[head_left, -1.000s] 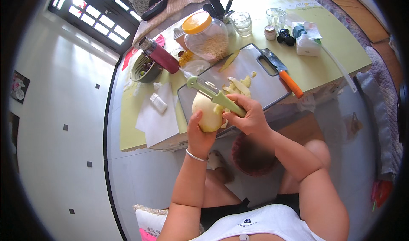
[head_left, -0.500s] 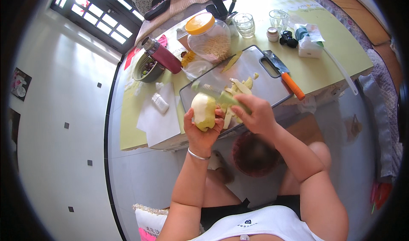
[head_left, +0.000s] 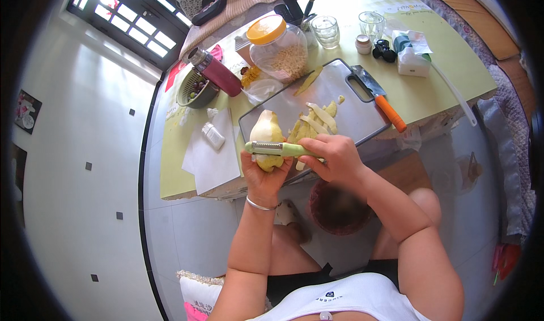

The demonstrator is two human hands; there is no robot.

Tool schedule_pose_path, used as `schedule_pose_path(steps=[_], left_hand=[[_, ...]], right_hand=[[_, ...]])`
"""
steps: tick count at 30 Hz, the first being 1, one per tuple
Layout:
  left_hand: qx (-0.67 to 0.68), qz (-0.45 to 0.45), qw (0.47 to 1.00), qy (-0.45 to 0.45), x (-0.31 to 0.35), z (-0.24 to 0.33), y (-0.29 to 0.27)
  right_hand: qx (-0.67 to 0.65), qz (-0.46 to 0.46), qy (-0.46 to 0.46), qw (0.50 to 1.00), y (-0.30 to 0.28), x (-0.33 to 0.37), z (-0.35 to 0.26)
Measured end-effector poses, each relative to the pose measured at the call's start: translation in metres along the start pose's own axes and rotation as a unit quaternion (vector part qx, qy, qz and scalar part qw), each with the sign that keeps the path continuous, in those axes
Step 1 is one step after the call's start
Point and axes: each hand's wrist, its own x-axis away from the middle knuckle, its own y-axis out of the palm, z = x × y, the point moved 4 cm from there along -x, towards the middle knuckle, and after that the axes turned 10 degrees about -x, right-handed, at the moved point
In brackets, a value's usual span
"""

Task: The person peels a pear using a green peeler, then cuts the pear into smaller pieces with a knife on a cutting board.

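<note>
A large, partly peeled pear (head_left: 264, 129) rests in my left hand (head_left: 263, 182), whose fingers wrap round its lower end. Pale bare flesh shows on its upper left side, with yellow-green skin below. My right hand (head_left: 340, 159) is closed round the handle of a light green peeler (head_left: 269, 148). The peeler's metal blade lies across the lower part of the pear. Behind both hands, a grey-edged cutting board (head_left: 357, 117) carries a heap of peel strips (head_left: 321, 117). One longer strip lies apart near the board's far edge.
A cleaver with an orange handle (head_left: 390, 114) lies at the board's right edge. Beyond the board stand a yellow-lidded jar (head_left: 277, 51), a tilted red flask (head_left: 218, 74), a basket of fruit (head_left: 195, 97) and glasses (head_left: 325, 33). A dark red bin (head_left: 340, 207) sits between my legs.
The peeler has moved down from above the pear's top onto its lower part. The right hand has dropped slightly and the pear has tipped a little more upright in my left hand.
</note>
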Motion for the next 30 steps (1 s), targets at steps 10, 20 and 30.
schedule_pose_path(steps=[10,20,30], left_hand=[[-0.025,-0.016,0.998,-0.047,0.001,-0.001,0.013],[0.014,-0.06,0.994,-0.092,0.007,-0.009,0.019],[-0.015,-0.09,0.995,-0.05,0.004,0.006,0.019]], right_hand=[[-0.026,0.023,0.029,0.999,-0.006,-0.001,0.017],[0.011,0.086,0.065,0.994,-0.011,-0.001,0.039],[0.27,0.1,0.062,0.956,-0.017,-0.004,0.029]])
